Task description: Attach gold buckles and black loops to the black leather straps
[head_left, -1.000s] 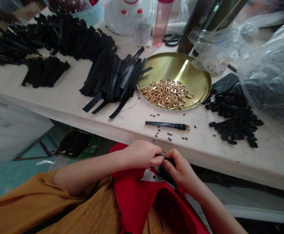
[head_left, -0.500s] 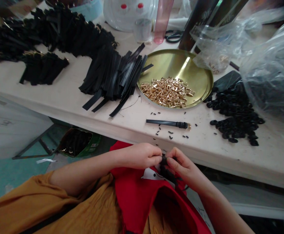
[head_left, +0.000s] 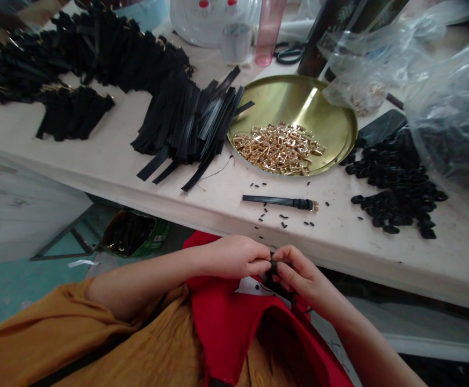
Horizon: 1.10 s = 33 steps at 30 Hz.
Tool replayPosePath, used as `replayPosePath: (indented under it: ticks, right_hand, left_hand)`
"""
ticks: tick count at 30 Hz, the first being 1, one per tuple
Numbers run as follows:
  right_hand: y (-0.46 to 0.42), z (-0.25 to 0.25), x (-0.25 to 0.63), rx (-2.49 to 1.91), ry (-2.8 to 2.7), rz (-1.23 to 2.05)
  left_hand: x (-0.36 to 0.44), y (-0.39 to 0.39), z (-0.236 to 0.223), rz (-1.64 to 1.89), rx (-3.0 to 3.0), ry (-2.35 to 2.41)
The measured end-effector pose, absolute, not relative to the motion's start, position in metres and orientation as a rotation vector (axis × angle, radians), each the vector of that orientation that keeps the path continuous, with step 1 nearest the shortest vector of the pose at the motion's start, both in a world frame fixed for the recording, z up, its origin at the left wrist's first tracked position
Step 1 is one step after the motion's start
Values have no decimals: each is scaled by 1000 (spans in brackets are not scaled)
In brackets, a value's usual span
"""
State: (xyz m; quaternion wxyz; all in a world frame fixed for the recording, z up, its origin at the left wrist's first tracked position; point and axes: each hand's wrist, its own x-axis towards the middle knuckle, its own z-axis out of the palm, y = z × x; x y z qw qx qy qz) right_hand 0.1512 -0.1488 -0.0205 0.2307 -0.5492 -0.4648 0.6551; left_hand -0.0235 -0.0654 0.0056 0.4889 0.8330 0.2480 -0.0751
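Note:
My left hand (head_left: 244,258) and my right hand (head_left: 298,271) meet over my lap, just in front of the table edge. Both are closed, fingertips pinching a small black strap piece (head_left: 273,266) between them. Most of that piece is covered by the fingers, and dark material hangs below the right hand. On the table beyond lies a finished-looking black strap (head_left: 274,201) with a gold buckle at its right end. Behind it, a round gold tray (head_left: 326,102) holds a heap of small gold buckles (head_left: 278,148).
Black flat strips (head_left: 181,118) lie in a pile left of the tray, with bundled buckled straps (head_left: 97,48) behind. Black loops (head_left: 399,183) are heaped at right beside clear plastic bags (head_left: 455,118). Scissors (head_left: 289,52) lie at the back. A green-sided container (head_left: 153,239) stands below the table.
The view has shifted slightly. My hands stay together at the lap, with the fingers moving a little on the black strap piece.

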Motion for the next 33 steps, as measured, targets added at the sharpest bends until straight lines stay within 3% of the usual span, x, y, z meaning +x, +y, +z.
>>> replayPosePath:
  ticks: [3, 7, 16, 24, 33]
  right_hand:
    - [-148, -18, 150, -1464, -1213, 1857]
    - [-151, -19, 148, -1586, -1462, 1546]
    - [-159, -30, 148, -1572, -1753, 1249]
    - [-157, -28, 142, -1586, -1537, 1299]
    - [-155, -37, 134, -1671, -1307, 1288]
  left_hand:
    - [-26, -63, 1, -189, 1747, 596]
    - [-27, -66, -11, -187, 1533, 640]
    - [-21, -69, -2, -281, 1993, 671]
    - [-27, -56, -2, -243, 1690, 500]
    - [-15, -69, -17, -263, 1958, 736]
